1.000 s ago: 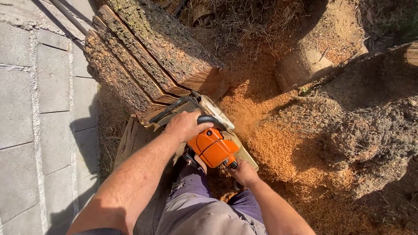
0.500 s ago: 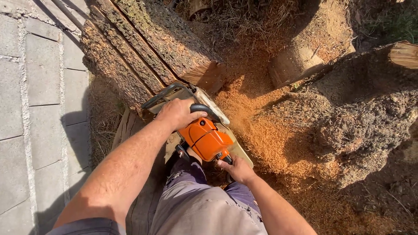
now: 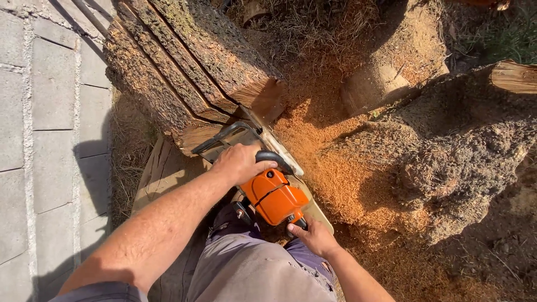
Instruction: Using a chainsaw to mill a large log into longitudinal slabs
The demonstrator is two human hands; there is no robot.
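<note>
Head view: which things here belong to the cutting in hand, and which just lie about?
In use:
orange chainsaw
left hand on its front handle
right hand on its rear handle
log with cut slots

Lying about:
sawdust
paving slabs
rough stump

Log (image 3: 184, 78) blocks way ahead of left hand (image 3: 239, 162), bark wall just beyond saw (image 3: 272, 196). Stump (image 3: 447, 162) walls off right side, well apart from right hand (image 3: 316, 237). Between log and stump: open channel of sawdust (image 3: 330, 145), passable. Cut round (image 3: 372, 86) stands at channel's far end. Paving (image 3: 45, 140) on left open, free room. Knee (image 3: 246, 268) crowds space under saw, between both hands.
</note>
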